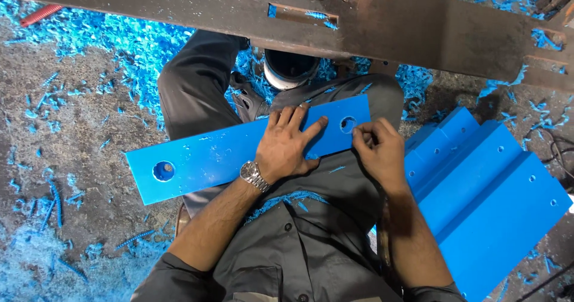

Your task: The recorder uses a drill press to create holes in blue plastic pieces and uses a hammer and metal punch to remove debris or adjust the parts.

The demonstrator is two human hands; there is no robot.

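1. Your left hand (pixel 287 146) lies flat on the blue plastic strip (pixel 239 149), fingers spread and pressing it onto your lap.
2. Your right hand (pixel 376 149) has its fingertips pinched together at the strip's edge, just beside the right hole (pixel 347 124); whether they clamp a small tool, you cannot tell from here.
3. The strip sticks out well past your left knee, where its left hole (pixel 163 170) sits unsupported; ease your palm and it may tip or slide.
4. Loose blue shavings (pixel 125 45) cover the floor, so footing could slip.
5. The stacked blue panels (pixel 490 194) lean near your right elbow; a bump might shift them.
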